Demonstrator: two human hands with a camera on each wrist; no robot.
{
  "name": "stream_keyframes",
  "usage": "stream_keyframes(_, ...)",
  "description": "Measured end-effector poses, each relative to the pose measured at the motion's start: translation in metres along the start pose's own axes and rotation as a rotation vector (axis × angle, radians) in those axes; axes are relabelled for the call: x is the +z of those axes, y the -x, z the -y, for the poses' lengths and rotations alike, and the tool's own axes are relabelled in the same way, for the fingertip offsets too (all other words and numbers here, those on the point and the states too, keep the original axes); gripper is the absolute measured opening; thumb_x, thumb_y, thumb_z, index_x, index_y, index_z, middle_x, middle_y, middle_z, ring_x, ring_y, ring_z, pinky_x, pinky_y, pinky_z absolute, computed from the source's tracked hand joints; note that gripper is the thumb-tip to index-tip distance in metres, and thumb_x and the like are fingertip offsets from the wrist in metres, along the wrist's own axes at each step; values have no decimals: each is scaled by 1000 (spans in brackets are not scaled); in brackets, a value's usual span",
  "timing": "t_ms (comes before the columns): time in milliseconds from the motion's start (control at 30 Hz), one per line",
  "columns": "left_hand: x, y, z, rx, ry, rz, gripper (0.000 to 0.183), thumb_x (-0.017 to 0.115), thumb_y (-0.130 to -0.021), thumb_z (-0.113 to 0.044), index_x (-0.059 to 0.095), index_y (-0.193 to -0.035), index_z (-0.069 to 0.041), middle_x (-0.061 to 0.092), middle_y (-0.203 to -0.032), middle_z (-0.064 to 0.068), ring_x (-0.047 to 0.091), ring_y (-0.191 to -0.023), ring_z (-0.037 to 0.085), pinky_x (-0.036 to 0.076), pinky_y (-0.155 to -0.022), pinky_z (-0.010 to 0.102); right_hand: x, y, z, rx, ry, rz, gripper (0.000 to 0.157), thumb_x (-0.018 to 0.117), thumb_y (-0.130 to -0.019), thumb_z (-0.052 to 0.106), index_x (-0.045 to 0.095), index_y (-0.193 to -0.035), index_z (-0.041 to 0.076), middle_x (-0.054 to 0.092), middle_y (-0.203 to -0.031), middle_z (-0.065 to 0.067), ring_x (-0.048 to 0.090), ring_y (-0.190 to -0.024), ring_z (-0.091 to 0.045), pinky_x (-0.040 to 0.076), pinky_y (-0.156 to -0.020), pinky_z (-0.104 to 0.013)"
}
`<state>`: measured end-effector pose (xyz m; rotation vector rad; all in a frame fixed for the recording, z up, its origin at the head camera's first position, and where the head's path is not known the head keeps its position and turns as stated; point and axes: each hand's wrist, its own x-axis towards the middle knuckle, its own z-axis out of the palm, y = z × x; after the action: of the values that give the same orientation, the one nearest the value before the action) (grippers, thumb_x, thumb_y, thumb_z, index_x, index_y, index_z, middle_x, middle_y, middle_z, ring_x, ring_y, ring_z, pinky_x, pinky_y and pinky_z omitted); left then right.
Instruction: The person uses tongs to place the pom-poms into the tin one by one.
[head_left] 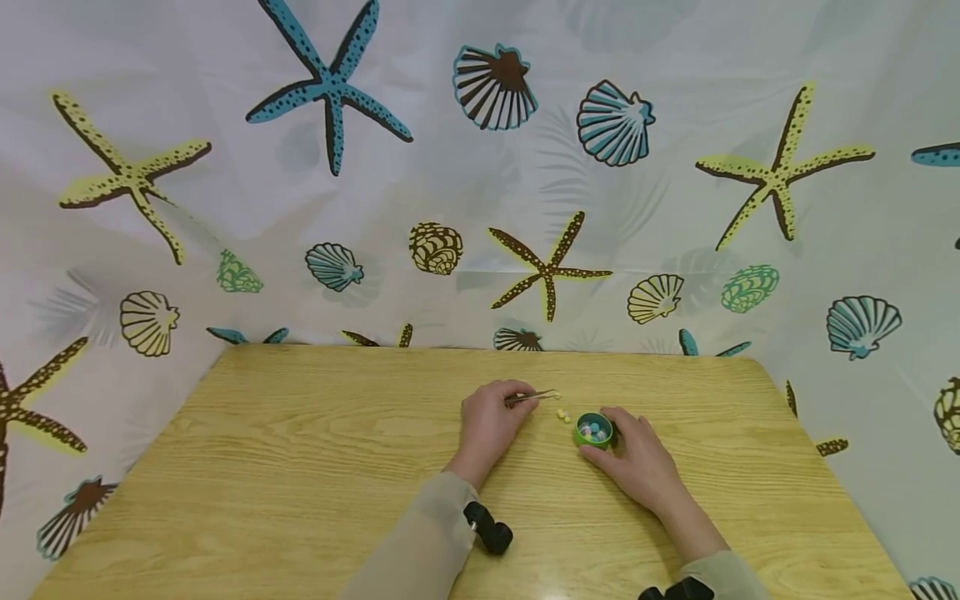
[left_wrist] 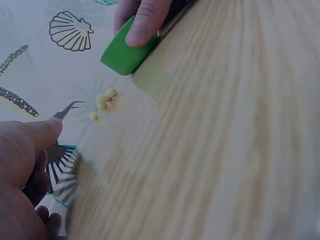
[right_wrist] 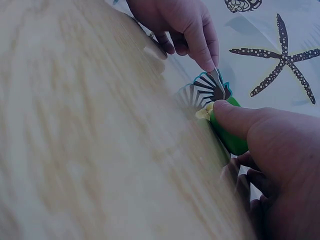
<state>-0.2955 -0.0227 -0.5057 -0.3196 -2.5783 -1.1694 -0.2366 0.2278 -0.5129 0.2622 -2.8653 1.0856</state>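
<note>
My left hand (head_left: 492,423) pinches metal tweezers (head_left: 536,396), whose bent tips point right. In the left wrist view the tips stand slightly apart, just short of a small yellow bead (left_wrist: 93,116). Several more yellow beads (head_left: 563,415) lie close together on the table, between the tweezers and a small green bowl (head_left: 583,442). Pink, blue and pale pieces (head_left: 595,429) sit inside the bowl. My right hand (head_left: 639,460) holds the bowl at its right side, thumb on the near wall and fingers behind. In the right wrist view the thumb hides part of the bowl.
Both hands work on a wood-grain table (head_left: 315,442). A pale cloth (head_left: 420,175) printed with starfish and shells hangs behind the table and along its sides. Black wrist devices (head_left: 489,528) are strapped over the sleeves.
</note>
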Motion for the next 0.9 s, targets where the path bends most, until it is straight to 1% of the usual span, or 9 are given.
stream_keyframes(200,7,-2,3,12,-59,-33,12,87,-99,-27,88,-110,-22,83,-103,-3,78,-97,18,52,-100,52,0,0,-1,-2,5,-1,75,80,-103,47,55,-158,4,55,-161,-24,31,-156,-62,33,-121,-75)
stream_keyframes(300,9,-2,3,9,-74,-44,12,88,-99,-27,88,-110,-23,83,-101,-4,77,-96,18,51,-101,54,0,0,-1,-5,6,-4,75,80,-103,47,55,-158,4,55,-161,-23,31,-155,-61,33,-120,-75)
stream_keyframes(533,13,-2,1,-42,-93,-28,11,88,-99,-28,88,-109,-25,82,-99,-6,75,-99,22,46,-104,59,1,1,-2,-6,3,-2,75,80,-103,47,55,-158,4,56,-160,-23,37,-154,-57,39,-117,-73)
stream_keyframes(667,14,-2,1,-57,-102,-21,12,87,-99,-29,88,-110,-25,83,-102,-4,74,-102,24,44,-107,60,1,1,-1,-4,2,-2,75,80,-103,47,55,-158,4,56,-160,-23,37,-154,-58,38,-117,-74)
stream_keyframes(900,15,-3,0,-56,-109,-16,10,87,-99,-28,88,-108,-24,82,-102,-3,75,-100,24,40,-112,61,0,1,-1,0,3,0,75,80,-103,47,55,-158,4,55,-161,-23,34,-155,-59,37,-118,-74)
